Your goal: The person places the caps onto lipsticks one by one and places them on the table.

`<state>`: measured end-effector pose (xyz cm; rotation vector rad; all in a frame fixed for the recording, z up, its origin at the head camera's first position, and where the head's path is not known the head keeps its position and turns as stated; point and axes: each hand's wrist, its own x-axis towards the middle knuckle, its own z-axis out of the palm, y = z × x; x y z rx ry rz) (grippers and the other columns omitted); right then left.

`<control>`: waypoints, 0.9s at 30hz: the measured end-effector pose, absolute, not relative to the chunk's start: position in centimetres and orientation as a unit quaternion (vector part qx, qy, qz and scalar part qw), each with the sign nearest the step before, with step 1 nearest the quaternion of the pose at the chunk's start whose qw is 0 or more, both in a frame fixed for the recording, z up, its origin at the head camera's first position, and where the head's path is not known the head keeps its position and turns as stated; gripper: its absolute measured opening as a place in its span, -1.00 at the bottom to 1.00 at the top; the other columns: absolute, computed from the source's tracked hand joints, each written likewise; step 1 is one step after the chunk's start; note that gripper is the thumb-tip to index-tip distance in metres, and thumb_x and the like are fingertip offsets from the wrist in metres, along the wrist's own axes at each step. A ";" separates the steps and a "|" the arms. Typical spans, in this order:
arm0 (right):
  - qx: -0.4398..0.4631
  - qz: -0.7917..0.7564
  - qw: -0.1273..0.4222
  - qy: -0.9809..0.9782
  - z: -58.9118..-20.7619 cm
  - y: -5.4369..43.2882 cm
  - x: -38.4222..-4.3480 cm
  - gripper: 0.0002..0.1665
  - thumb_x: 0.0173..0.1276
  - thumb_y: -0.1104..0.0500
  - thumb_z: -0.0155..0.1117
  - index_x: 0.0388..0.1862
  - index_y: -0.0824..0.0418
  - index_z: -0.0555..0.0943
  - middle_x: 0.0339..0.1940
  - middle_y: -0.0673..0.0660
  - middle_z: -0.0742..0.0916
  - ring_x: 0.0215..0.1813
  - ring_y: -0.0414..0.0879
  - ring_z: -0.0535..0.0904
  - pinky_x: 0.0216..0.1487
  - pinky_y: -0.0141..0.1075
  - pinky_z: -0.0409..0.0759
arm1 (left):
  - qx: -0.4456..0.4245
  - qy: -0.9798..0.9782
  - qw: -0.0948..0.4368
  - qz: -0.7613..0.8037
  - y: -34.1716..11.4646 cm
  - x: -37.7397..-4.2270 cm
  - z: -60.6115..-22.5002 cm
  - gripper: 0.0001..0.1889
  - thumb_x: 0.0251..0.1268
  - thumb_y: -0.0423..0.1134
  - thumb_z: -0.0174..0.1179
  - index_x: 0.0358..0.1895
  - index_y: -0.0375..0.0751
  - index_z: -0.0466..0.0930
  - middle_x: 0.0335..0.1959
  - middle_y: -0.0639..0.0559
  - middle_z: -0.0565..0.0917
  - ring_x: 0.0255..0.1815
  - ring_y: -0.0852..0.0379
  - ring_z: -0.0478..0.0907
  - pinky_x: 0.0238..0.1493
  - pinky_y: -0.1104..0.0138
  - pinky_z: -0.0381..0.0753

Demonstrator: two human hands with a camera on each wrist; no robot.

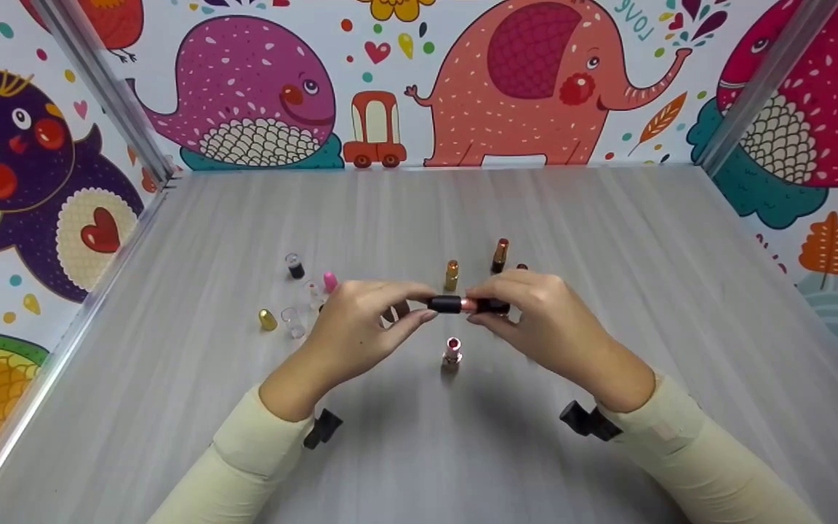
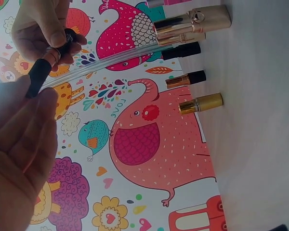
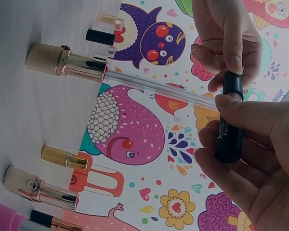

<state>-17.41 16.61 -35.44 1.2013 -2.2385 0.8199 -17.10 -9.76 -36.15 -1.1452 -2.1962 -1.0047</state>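
Observation:
Both hands are raised over the table around one black lipstick with a copper band, held level between them. My left hand pinches its black cap end between thumb and fingers. At the other end, my right hand grips the black base, which bears small white lettering. The copper band shows between the two black parts. Below the hands, an uncapped lipstick with a dark red tip stands upright. Beyond them stand a gold lipstick and a black-and-gold lipstick.
Loose caps stand at the left: a gold cap, a clear cap, a clear-and-black one and a pink one. Printed cartoon panels wall the table at the back and sides.

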 end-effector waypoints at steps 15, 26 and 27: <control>0.395 0.294 0.226 -0.840 -35.3 16.6 -17.1 -0.66 0.21 0.23 0.69 -0.04 0.23 0.82 -0.26 0.06 0.83 -0.34 -0.21 0.71 -0.35 -0.33 0.72 | -0.414 -0.803 0.232 -0.361 -9.8 -17.1 -36.3 -0.82 0.38 -0.33 0.47 -0.02 -0.24 0.80 -0.18 0.00 0.85 -0.43 0.18 0.70 -0.38 0.30 0.74; 0.414 0.318 0.236 -0.820 -35.4 16.4 -17.0 -0.68 0.21 0.24 0.67 -0.06 0.23 0.81 -0.26 0.03 0.85 -0.43 -0.24 0.61 -0.45 -0.36 0.65 | -0.422 -0.791 0.235 -0.376 -9.8 -17.0 -36.2 -0.81 0.35 -0.35 0.48 -0.02 -0.23 0.79 -0.18 0.02 0.85 -0.43 0.20 0.70 -0.39 0.32 0.74; 0.416 0.318 0.239 -0.817 -35.5 16.4 -17.0 -0.68 0.21 0.24 0.67 -0.06 0.22 0.81 -0.26 0.03 0.85 -0.43 -0.25 0.61 -0.45 -0.37 0.64 | -0.423 -0.789 0.237 -0.378 -9.8 -17.0 -36.2 -0.81 0.35 -0.35 0.48 -0.01 -0.23 0.80 -0.17 0.03 0.85 -0.43 0.20 0.70 -0.38 0.34 0.73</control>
